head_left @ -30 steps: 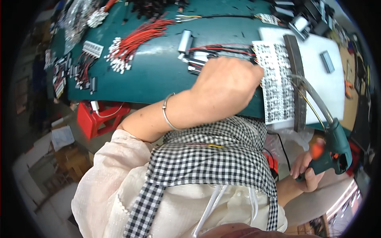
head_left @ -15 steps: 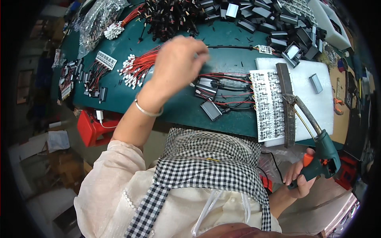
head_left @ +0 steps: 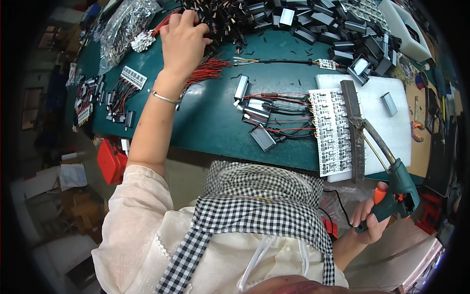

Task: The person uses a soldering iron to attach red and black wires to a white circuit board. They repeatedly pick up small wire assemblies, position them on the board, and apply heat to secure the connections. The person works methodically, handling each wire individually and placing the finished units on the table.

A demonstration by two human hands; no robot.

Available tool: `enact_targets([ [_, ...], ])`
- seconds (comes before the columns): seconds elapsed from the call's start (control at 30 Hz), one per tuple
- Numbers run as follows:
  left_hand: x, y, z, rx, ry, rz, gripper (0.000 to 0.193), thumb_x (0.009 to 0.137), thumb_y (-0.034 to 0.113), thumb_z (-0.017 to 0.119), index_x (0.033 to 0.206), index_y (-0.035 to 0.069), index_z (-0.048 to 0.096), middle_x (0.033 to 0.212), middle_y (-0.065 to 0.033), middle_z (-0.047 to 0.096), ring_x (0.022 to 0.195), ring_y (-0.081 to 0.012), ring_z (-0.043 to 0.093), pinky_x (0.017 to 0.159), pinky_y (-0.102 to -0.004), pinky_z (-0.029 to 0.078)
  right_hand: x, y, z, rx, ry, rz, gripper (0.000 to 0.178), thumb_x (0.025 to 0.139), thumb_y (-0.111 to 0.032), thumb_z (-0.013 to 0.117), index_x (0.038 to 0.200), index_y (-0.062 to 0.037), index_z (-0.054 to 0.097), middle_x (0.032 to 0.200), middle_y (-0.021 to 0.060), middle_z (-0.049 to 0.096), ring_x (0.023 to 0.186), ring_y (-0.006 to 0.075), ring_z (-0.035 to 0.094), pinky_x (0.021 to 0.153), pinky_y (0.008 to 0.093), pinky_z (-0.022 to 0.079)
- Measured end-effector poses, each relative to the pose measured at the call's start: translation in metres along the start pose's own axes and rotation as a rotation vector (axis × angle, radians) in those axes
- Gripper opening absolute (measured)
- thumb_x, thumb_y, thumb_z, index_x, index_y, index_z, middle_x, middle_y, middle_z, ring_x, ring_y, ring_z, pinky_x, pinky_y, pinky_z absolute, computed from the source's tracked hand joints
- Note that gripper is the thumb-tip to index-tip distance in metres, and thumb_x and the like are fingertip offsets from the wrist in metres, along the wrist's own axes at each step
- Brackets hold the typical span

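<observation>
My left hand is over the left edge of a heap of black cables, fingers bent and apart, with nothing visible in them. Beneath its wrist lies a bundle of red wires, partly hidden by my arm. My right hand is closed round the grip of a green soldering gun with an orange trigger. The gun's tip reaches a dark metal bar lying across white circuit boards. Red and black wires run leftward from the boards to small grey-black housings.
A white foam block lies beneath the boards, with one housing on it. Many more housings are heaped at the back right. A cable with a small board stretches across the mat. At left are a plastic bag and wired boards.
My left hand has moved left and away from me to the cable heap. A housing now stands left of the board wires, where the hand was near. My right hand stays put.
</observation>
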State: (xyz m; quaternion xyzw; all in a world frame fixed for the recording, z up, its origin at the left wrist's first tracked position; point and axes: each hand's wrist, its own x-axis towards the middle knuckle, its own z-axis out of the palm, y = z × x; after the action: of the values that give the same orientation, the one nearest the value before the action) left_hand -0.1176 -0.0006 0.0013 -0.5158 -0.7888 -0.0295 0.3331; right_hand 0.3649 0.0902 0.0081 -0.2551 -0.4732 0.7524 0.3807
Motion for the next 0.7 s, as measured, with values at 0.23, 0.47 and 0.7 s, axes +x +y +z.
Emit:
enact_targets([
  [0.23, -0.005, 0.001, -0.039, -0.049, -0.060, 0.036, 0.010, 0.078, 0.018, 0.067, 0.080, 0.009, 0.064, 0.080, -0.0051, 0.059, 0.076, -0.0264, 0.057, 0.065, -0.0352, 0.043, -0.002, -0.001, 0.009, 0.044, 0.022, 0.000, 0.072, 0.074, -0.010, 0.068, 0.129, 0.0137, 0.028, 0.060, 0.0068, 0.047, 0.041, 0.0141, 0.048, 0.038, 0.0246, 0.044],
  [0.47, -0.032, 0.102, -0.115, -1.489, -0.530, -0.413, 0.015, 0.090, 0.012, 0.058, 0.081, 0.000, 0.056, 0.061, 0.0028, 0.049, 0.055, -0.0050, 0.045, 0.051, -0.0201, 0.036, 0.018, 0.012, 0.044, -0.248, 0.249, -0.025, 0.078, 0.067, -0.008, 0.072, 0.131, 0.0119, 0.034, 0.067, 0.0079, 0.053, 0.049, 0.0125, 0.049, 0.044, 0.0223, 0.038],
  [0.7, -0.045, 0.158, -0.134, -1.787, -0.916, -0.405, 0.015, 0.092, 0.011, 0.056, 0.082, 0.000, 0.055, 0.061, 0.0036, 0.048, 0.053, -0.0021, 0.040, 0.048, -0.0188, 0.031, 0.043, 0.034, 0.064, -0.215, 0.002, -0.136, 0.061, 0.073, 0.010, 0.066, 0.128, 0.0108, 0.040, 0.096, 0.0200, 0.063, 0.079, 0.0196, 0.065, 0.060, 0.0250, 0.054],
])
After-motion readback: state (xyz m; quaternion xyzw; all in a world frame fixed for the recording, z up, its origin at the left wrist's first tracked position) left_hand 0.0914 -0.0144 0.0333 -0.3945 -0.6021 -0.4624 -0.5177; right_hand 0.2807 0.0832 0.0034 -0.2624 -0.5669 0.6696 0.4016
